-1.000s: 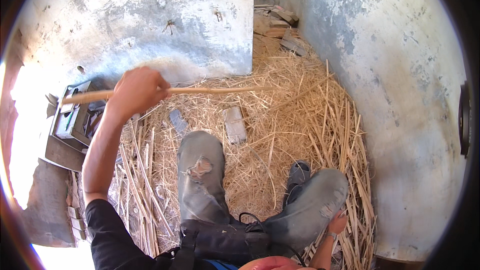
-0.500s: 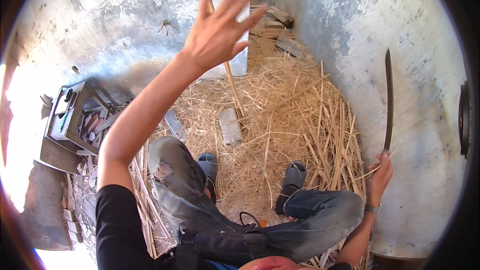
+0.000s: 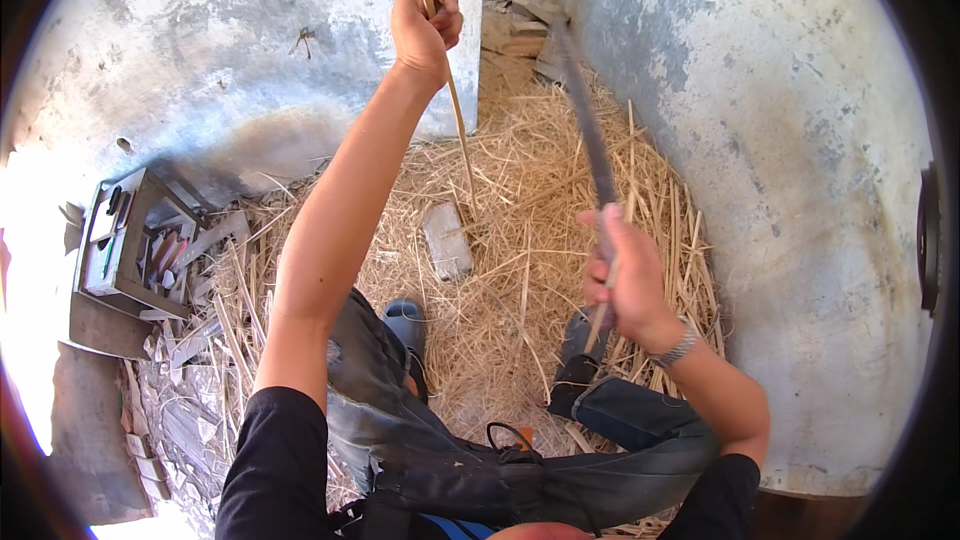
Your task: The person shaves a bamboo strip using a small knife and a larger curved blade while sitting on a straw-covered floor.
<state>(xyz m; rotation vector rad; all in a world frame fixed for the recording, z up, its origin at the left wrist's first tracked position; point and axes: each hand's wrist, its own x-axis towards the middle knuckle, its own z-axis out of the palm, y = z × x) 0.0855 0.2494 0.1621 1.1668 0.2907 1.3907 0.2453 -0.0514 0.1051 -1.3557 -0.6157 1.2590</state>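
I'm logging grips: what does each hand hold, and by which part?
Left hand: the stick, by its upper visible part. Right hand: the knife, by its handle end.

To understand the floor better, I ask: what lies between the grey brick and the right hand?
In the head view, loose straw-coloured strips lie between the grey brick and the right hand.

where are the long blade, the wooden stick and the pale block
long blade (image 3: 586, 115): head view, middle of its blurred length
wooden stick (image 3: 457, 112): head view, on its lower stretch
pale block (image 3: 446, 242): head view, middle of its upper face
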